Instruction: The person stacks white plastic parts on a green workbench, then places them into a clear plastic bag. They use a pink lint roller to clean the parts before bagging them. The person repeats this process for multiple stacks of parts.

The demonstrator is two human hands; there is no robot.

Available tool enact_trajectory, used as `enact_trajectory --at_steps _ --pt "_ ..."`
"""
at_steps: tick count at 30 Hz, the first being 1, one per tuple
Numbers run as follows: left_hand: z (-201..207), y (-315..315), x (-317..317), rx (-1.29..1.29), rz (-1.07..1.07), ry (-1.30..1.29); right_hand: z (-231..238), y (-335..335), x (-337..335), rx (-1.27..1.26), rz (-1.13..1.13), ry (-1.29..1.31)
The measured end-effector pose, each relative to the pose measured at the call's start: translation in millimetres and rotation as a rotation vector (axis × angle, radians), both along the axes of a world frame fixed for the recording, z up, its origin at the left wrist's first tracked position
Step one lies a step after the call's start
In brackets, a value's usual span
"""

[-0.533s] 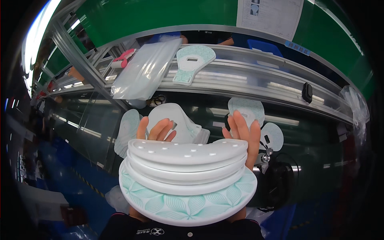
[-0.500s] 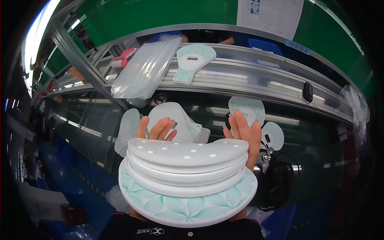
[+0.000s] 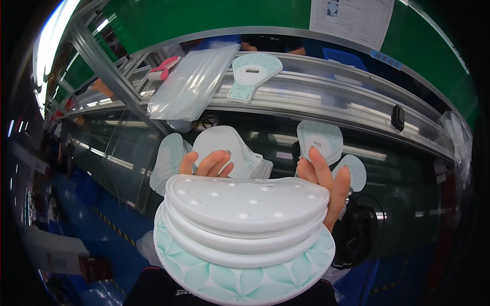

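Both hands support a stack of white, rounded panels [image 3: 245,201] close to my body. Its top panel is half-moon shaped with small raised dots; the lowest panel [image 3: 229,278] is wider, with a green leaf print. My left hand [image 3: 209,163] is at the far left edge, its curled fingertips showing above the rim. My right hand [image 3: 329,186] grips the far right edge, fingers pointing up. The panels hide both palms. Beyond my left hand lie a pile of plain white panels [image 3: 217,143] and a leaf-printed stack [image 3: 170,158]. More printed panels [image 3: 319,137] lie beyond my right hand.
A metal rail ledge beyond the dark table carries clear plastic bags [image 3: 196,76], a printed panel [image 3: 255,69], a pink-handled roller [image 3: 164,70] and a small black object [image 3: 397,117]. A black bag-like item [image 3: 357,234] sits at right. Another person [image 3: 270,43] is across the ledge.
The held stack has tilted, so more of the dotted top face shows, and it sits slightly lower and further right. My right fingers have shifted along its edge.
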State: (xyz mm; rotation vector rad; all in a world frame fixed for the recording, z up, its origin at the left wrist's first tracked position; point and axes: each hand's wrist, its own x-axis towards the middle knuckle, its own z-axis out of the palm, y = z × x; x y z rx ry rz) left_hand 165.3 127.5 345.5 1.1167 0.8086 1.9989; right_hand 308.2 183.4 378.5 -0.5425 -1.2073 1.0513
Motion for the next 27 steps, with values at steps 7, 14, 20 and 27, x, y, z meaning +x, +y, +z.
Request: enact_trajectory --at_steps 7,14,20,27 --pt "-1 0 2 0.039 -0.036 -0.031 -6 12 21 0.027 0.234 -0.047" --pt "2 -3 -2 0.099 -0.085 0.02 -15 12 23 0.275 0.166 -0.14" --pt "6 -2 10 0.06 -0.053 0.004 -20 12 33 0.317 0.157 -0.171" --pt "-2 1 10 0.052 0.0 0.03 -20 12 39 0.314 0.228 -0.191"
